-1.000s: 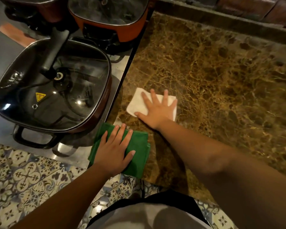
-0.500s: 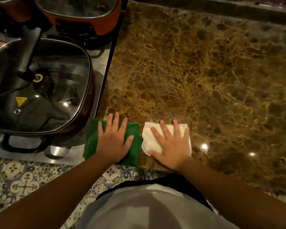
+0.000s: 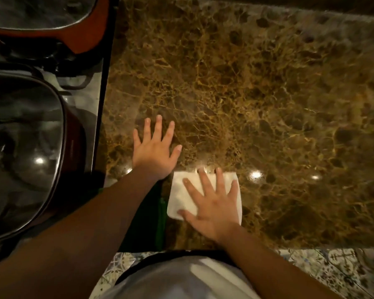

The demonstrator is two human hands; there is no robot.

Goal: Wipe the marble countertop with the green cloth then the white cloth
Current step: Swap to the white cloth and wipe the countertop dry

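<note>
My right hand (image 3: 212,203) lies flat with spread fingers on the folded white cloth (image 3: 177,197), pressing it onto the brown marble countertop (image 3: 257,93) near the front edge. My left hand (image 3: 154,147) rests flat on the bare marble, fingers straight, just left of and beyond the white cloth. The green cloth (image 3: 154,214) lies at the counter's front edge, mostly hidden under my left forearm, with only a dark green strip showing.
Left of the marble stands a dark square pan with a glass lid (image 3: 22,147) on a steel surface. An orange-sided pan (image 3: 52,24) sits behind it. Patterned floor tiles (image 3: 333,270) show below the counter's front edge.
My left hand has come off the green cloth and moved forward onto bare marble. My right hand stays pressed on the white cloth near the front edge. The camera has leaned in over the counter.
</note>
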